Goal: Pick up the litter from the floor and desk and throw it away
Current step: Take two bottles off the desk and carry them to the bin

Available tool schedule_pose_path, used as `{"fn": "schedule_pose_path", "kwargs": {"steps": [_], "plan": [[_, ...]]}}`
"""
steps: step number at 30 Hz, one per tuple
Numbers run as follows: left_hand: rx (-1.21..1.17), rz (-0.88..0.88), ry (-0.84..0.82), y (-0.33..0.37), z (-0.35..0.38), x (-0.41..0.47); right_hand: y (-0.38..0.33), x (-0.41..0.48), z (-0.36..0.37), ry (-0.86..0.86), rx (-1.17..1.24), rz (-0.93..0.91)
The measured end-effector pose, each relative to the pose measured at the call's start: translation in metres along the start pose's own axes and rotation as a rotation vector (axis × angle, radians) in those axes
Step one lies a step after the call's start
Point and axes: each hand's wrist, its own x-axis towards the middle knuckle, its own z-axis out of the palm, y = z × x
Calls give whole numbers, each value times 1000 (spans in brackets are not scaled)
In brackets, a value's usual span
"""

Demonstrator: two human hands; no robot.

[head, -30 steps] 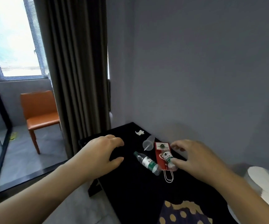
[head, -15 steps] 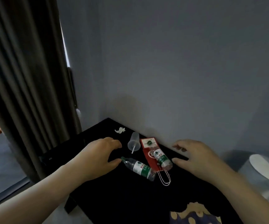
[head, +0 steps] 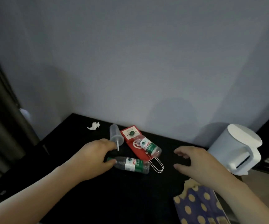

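Litter lies on a black desk [head: 98,199] against the grey wall. A clear bottle with a green label [head: 131,164] lies on its side; my left hand [head: 91,159] is at its cap end, thumb touching the neck, fingers spread over it. A second bottle [head: 149,147] rests on a red paper bag [head: 134,143] with white cord handles. A clear plastic cup with a straw [head: 115,135] lies tipped beside my left fingertips. A crumpled white tissue [head: 94,126] sits at the back left. My right hand [head: 193,160] hovers to the right of the bag, fingers loosely curved, holding nothing.
A white appliance [head: 237,149] stands at the desk's right end. A blue bag with yellow dots [head: 200,206] lies at the front right. A dark curtain [head: 0,126] hangs on the left beyond the desk's edge.
The view has swung right, away from the window and curtain, and closer to the desk. My left hand has reached the near bottle's cap end; my right hand has drawn back to the right of the bag.
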Motion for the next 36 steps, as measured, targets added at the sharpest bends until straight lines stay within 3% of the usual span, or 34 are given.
{"fn": "schedule_pose_path", "kwargs": {"steps": [11, 17, 25, 36], "plan": [[-22, 18, -113, -33, 47, 97, 32, 100, 37, -23, 62, 88], [-81, 44, -273, -51, 102, 139, 52, 147, 74, -95, 90, 78], [-123, 125, -417, -63, 169, 169, 61, 168, 114, -199, 103, 192], [-60, 182, -485, -75, 225, 194, 71, 177, 143, -189, 132, 301]]}}
